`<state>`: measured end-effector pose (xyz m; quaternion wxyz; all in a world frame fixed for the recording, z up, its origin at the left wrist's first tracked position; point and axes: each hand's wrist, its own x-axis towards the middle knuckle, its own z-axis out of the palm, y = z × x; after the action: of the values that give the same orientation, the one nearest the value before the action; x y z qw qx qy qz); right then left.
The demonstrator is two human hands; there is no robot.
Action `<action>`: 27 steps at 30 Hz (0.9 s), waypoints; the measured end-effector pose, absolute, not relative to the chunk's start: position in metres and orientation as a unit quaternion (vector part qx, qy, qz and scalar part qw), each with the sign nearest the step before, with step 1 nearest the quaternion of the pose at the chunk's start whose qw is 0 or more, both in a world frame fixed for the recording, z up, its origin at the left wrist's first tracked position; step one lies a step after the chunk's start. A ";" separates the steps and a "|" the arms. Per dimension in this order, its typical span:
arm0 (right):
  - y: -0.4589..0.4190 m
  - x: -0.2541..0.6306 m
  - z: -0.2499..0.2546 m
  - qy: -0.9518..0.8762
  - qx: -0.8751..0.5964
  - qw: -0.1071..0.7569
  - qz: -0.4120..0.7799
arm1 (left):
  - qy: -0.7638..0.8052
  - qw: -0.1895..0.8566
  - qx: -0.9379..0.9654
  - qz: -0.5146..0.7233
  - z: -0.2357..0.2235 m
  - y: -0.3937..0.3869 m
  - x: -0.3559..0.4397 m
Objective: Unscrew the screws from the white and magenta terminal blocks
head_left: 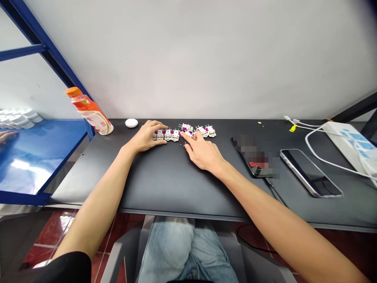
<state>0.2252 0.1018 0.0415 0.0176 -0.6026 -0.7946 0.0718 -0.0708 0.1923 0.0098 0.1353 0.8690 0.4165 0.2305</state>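
Note:
Several small white-and-purple plastic parts with thin metal pins lie side by side in a row (168, 135) on the dark tabletop. My left hand (144, 136) is around the row's left end, fingers behind it and thumb along the front. At the row's right end, my right hand (204, 152) stretches its index finger to a purple part, with the thumb apart from it. More of these parts (210, 131) lie behind and beside the right fingers, which partly hide them. Tiny metal pieces (183, 145) rest near my right thumb.
An orange-capped bottle (91, 112) and a white oval object (131, 123) stand left. On the right are a partly blurred dark device (250, 155) with a cable, a phone (310, 173), and a white power strip (350, 141) with cords. Another person's hand (7, 136) shows at the blue table (59, 157).

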 end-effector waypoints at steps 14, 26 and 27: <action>0.108 0.236 0.038 -0.786 -0.616 0.036 0.034 | 0.457 0.087 0.860 0.213 0.004 0.197 -0.080; 0.110 0.236 0.037 -0.792 -0.609 0.024 0.026 | 0.472 0.103 0.842 0.240 -0.002 0.200 -0.075; 0.110 0.236 0.037 -0.794 -0.606 0.023 0.024 | 0.472 0.102 0.842 0.240 -0.002 0.200 -0.074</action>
<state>0.2361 0.1103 0.0365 0.0227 -0.6064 -0.7945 0.0242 -0.0744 0.1995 -0.0015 0.1021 0.8423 0.4719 0.2397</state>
